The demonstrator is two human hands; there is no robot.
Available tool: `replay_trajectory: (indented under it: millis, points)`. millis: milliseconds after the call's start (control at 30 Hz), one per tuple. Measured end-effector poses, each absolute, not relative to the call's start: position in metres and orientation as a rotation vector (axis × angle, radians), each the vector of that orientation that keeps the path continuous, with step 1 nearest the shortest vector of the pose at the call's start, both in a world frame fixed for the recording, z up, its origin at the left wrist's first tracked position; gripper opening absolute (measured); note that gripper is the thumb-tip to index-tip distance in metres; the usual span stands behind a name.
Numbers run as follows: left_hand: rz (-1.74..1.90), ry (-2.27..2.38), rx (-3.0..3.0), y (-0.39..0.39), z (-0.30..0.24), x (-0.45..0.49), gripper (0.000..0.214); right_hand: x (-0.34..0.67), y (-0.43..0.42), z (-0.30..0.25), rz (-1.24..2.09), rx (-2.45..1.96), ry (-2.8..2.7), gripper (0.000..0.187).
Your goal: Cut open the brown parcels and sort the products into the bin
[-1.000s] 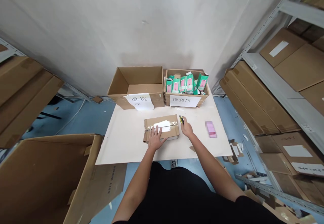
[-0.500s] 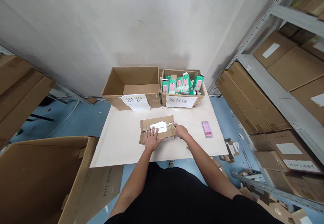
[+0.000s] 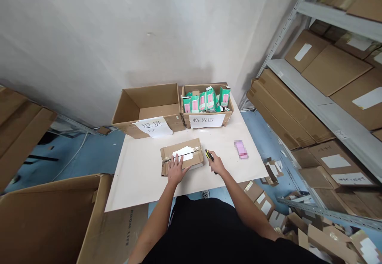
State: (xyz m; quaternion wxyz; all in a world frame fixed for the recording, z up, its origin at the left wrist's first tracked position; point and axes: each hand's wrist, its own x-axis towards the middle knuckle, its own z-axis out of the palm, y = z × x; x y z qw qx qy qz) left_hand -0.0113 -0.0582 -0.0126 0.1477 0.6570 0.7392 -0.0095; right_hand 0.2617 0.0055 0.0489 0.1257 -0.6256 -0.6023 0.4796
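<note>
A taped cardboard box [image 3: 195, 144] with a white label [image 3: 185, 152] on top lies on the white table [image 3: 134, 176]. A slit runs along the tape line across its top. My left hand [image 3: 176, 170] rests on the box with its fingers spread, partly over the label. To the right of the box, and apart from it, my right hand [image 3: 217, 164] is closed around a yellow and black utility knife [image 3: 210, 156]. The knife's tip points up and to the left. A blurred pink item [image 3: 241, 149] lies further right on the table.
At the back of the table stand a large open carton [image 3: 149, 93] with a paper sign and a smaller carton [image 3: 185, 119] holding several green and pink packages. A big open box [image 3: 50, 216] stands at left. Shelves [image 3: 298, 73] with cartons line the right.
My right hand with the utility knife has drawn away from the box's right end, so more of the knife shows. My left hand stays on the box. The whole view has shifted slightly.
</note>
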Motion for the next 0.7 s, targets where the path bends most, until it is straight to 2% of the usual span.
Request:
replay_trajectory:
  millis: [267,467,567,700]
  points:
    - [-0.029,2.134,1.881,-0.056,-0.014,-0.012,0.086,0.219,0.036,0.051,1.017,-1.899,-2.11,0.059]
    - [-0.03,2.114,1.845,-0.054,-0.012,-0.014,0.086,0.217,0.028,0.044,1.079,-1.953,-2.213,0.057]
    - [-0.021,2.129,1.862,-0.055,-0.013,-0.014,0.086,0.239,0.006,0.027,1.33,-1.94,-1.889,0.042]
    - [0.001,2.235,1.779,-0.051,-0.014,-0.013,0.088,0.27,-0.026,-0.011,1.464,-2.004,-1.075,0.024]
